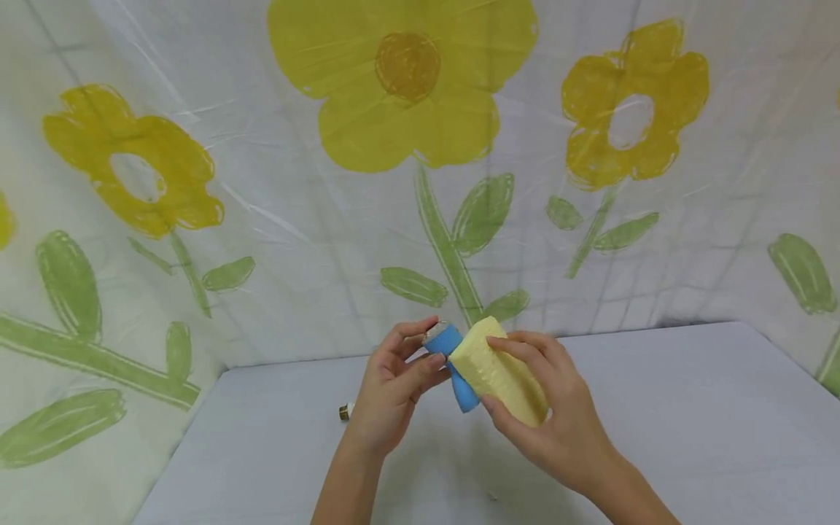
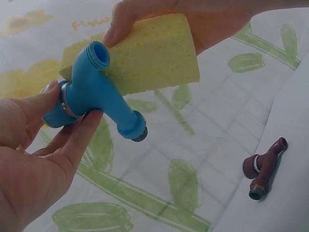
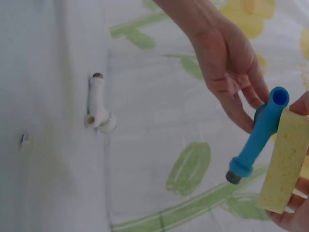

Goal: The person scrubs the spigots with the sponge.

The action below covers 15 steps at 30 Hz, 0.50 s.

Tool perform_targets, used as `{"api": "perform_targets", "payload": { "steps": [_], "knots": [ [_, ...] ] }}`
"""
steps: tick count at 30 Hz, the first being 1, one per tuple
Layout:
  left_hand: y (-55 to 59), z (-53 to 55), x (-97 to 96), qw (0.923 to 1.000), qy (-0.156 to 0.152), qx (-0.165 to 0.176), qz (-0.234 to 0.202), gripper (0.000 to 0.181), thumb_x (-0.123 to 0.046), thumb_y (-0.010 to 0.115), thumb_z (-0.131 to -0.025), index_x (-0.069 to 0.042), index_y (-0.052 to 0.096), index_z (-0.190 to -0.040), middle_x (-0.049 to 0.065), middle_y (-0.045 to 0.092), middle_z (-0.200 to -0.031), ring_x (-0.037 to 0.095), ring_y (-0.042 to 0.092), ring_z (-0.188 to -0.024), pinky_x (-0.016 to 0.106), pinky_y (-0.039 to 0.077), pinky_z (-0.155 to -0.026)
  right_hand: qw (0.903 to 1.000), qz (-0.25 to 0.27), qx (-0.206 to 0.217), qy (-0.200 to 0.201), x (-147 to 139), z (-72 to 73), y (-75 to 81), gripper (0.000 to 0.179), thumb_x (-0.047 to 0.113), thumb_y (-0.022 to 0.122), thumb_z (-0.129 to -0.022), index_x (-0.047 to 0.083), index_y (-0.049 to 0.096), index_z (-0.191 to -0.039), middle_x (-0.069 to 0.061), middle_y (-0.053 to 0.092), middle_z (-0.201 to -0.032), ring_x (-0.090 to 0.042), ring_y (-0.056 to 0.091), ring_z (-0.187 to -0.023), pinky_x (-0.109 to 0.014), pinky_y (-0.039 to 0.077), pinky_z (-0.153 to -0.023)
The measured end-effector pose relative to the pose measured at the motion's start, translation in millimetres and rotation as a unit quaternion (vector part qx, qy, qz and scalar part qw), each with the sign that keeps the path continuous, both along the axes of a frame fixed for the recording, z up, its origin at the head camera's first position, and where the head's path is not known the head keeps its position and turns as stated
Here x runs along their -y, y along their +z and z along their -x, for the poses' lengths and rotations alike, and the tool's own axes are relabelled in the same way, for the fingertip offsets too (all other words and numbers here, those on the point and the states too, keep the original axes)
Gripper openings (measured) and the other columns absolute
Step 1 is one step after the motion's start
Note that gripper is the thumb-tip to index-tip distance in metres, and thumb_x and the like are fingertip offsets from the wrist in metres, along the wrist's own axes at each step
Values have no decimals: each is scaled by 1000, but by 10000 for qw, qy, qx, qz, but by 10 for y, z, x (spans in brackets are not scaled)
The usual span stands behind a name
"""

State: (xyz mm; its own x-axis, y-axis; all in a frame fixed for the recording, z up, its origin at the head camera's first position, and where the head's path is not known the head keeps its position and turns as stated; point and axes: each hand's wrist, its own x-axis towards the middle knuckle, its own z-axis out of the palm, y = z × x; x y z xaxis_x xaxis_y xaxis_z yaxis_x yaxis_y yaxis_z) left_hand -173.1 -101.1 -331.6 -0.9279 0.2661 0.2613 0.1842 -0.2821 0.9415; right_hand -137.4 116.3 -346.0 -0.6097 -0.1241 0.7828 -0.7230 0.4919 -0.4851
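Raised over the table, my left hand (image 1: 387,394) pinches a blue plastic tap (image 1: 464,390) between thumb and fingers. The tap has a round open mouth, a ring collar and a dark threaded end, all visible in the left wrist view on the blue tap (image 2: 91,87). My right hand (image 1: 571,415) grips a yellow block sponge (image 1: 499,372) by its sides. In the head view the sponge overlaps the tap. From the right wrist, the sponge (image 3: 285,164) appears right beside the tap (image 3: 260,135); whether they touch is hard to tell.
On the white table (image 1: 275,452) lies a white tap (image 3: 98,104), mostly hidden behind my left hand in the head view. A dark red tap (image 2: 263,166) shows in the left wrist view. A flower-printed sheet (image 1: 315,255) hangs behind the table. One small scrap (image 1: 492,497) lies near the front.
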Motion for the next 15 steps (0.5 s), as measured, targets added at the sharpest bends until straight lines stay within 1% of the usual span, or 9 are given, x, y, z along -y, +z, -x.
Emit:
{"api": "perform_targets", "payload": {
  "steps": [4,7,11,15],
  "knots": [
    [-4,11,-16,10000,50,-22,-5,38,8,66,-97,-13,63,-129,9,60,-129,21,71,-113,37,60,-100,9996,-205,71,-179,-63,-5,39,70,3,92,-69,19,71,-134,-8,61,-131,-23,56,-114,-26,55,-73],
    [-12,15,-32,9999,157,-55,15,40,10,70,-94,-20,67,-121,6,61,-130,19,70,-112,33,60,-99,9988,-363,231,-229,-103,-20,64,68,6,93,-70,22,72,-132,-8,60,-130,-23,56,-111,-27,54,-70],
    [-19,10,-53,9992,400,-64,66,42,11,75,-90,-22,70,-115,3,65,-127,18,71,-108,30,60,-96,9974,-587,338,-246,-120,-38,87,64,10,93,-72,24,72,-131,-6,58,-127,-20,53,-110,-28,54,-71],
    [-25,-1,-68,9978,650,-47,74,41,12,78,-86,-23,72,-107,3,66,-125,19,71,-106,31,62,-94,9961,-702,338,-413,-113,-35,88,62,10,92,-73,23,72,-130,-6,58,-126,-20,52,-109,-29,55,-70]
  ]
}}
